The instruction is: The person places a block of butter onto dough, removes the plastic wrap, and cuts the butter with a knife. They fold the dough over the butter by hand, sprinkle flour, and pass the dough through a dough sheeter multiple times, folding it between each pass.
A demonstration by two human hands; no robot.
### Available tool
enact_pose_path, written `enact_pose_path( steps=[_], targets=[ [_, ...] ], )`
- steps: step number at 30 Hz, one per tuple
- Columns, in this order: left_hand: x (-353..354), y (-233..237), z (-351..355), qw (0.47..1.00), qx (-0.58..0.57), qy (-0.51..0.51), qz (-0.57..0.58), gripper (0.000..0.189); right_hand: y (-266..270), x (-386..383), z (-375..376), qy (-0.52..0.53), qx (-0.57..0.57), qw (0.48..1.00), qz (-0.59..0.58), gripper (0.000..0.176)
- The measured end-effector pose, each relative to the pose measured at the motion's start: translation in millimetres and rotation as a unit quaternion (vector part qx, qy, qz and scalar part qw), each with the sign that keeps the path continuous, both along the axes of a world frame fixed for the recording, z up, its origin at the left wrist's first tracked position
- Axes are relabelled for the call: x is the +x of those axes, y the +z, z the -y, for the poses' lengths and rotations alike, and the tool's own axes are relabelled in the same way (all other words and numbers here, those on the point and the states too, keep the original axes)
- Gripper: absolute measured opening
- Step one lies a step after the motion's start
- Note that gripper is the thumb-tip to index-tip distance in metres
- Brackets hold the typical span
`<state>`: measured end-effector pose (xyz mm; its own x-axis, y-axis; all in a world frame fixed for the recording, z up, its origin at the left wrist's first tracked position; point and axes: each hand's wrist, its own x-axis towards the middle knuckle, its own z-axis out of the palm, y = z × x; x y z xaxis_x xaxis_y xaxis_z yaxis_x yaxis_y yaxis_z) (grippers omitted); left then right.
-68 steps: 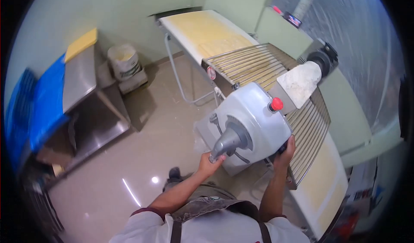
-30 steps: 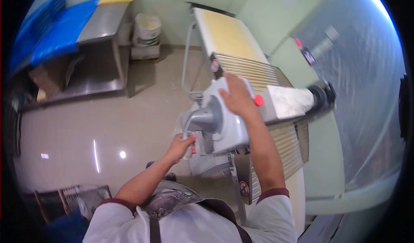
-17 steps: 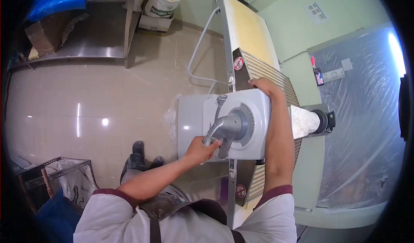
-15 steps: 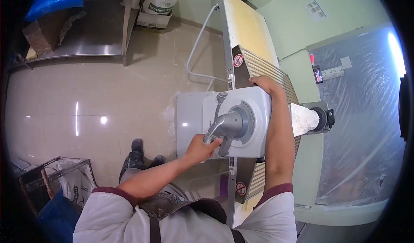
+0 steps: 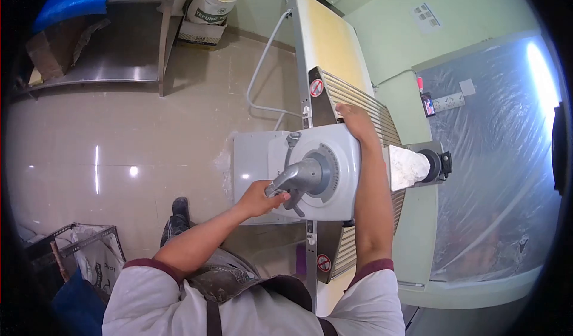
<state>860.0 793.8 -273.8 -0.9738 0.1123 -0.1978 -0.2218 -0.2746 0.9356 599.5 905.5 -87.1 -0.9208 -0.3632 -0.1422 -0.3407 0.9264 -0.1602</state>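
Note:
A grey dough sheeter housing (image 5: 334, 151) stands in front of me with a round dial and a metal lever handle (image 5: 292, 179). My left hand (image 5: 258, 197) is closed around the lower end of that handle. My right hand (image 5: 352, 120) reaches over the housing and rests on its far top edge, beside the wire safety guard (image 5: 364, 106). Whether those fingers grip anything is hidden. A flour-dusted roller cover (image 5: 406, 168) sticks out to the right of the housing.
The sheeter's yellowish conveyor belt (image 5: 328, 40) runs away from me. A steel table (image 5: 113, 49) with blue sheeting and a flour sack (image 5: 209, 5) stand at the far left. A wire crate (image 5: 83, 255) sits low left. Clear plastic sheeting (image 5: 495, 157) hangs on the right.
My right hand went from the housing's near side to its far top edge. My left hand stayed on the lever handle. My view swung to look straight down on the machine.

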Motion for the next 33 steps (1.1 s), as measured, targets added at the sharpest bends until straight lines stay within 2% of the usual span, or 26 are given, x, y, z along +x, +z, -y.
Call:
enact_pose_path(
  steps=[2,4,6,8,10,15,19,23,26,27,30,32,33],
  targets=[
    [3.0,6.6,1.6,1.000,-0.015,0.016,-0.005,0.037,-0.2,14.9,-3.3,0.027,-0.052,0.998,-0.018,0.057],
    [-1.0,8.7,-2.3,0.998,-0.016,0.048,-0.030,0.035,2.0,35.7,-4.2,0.049,-0.028,0.997,-0.058,0.054],
    [-7.0,4.8,-12.3,0.993,0.005,0.099,-0.066,0.034,1.6,58.2,-12.0,0.125,-0.036,0.986,-0.108,0.056],
    [-10.4,14.4,-12.6,0.995,-0.016,0.089,-0.040,0.032,-6.4,77.8,-24.0,0.174,-0.038,0.967,-0.180,0.060],
    [-12.3,22.6,-15.2,0.995,-0.025,0.095,-0.024,0.031,-13.8,104.5,-44.0,0.208,-0.094,0.947,-0.226,0.058],
    [-9.1,21.8,-20.4,0.989,-0.044,0.139,-0.012,0.034,1.5,188.1,-102.2,0.154,-0.225,0.939,-0.210,0.049],
    [-8.6,22.2,-25.6,0.984,-0.069,0.166,-0.015,0.037,-33.7,216.8,-156.8,0.088,-0.235,0.924,-0.287,0.047],
    [-6.9,23.3,-27.2,0.981,-0.083,0.173,-0.005,0.039,-67.0,224.6,-171.0,-0.003,-0.521,0.821,-0.232,0.046],
    [-7.3,24.9,-27.6,0.980,-0.089,0.175,-0.013,0.040,-110.7,216.4,-164.6,-0.086,-0.740,0.659,-0.098,0.047],
    [-7.2,23.8,-27.7,0.980,-0.091,0.175,-0.015,0.040,-116.7,215.1,-165.9,-0.116,-0.759,0.634,-0.090,0.045],
    [-6.5,17.8,-22.5,0.988,-0.056,0.144,-0.018,0.040,-136.8,208.8,-170.2,-0.285,-0.742,0.601,-0.082,0.037],
    [-0.5,-5.2,-11.6,0.996,-0.001,0.087,-0.022,0.040,-141.2,204.0,-177.5,-0.291,-0.740,0.602,-0.074,0.038],
    [3.1,-9.6,-9.3,0.999,0.009,0.050,0.001,0.037,-139.4,203.2,-175.7,-0.261,-0.776,0.571,-0.063,0.042]
  ],
)
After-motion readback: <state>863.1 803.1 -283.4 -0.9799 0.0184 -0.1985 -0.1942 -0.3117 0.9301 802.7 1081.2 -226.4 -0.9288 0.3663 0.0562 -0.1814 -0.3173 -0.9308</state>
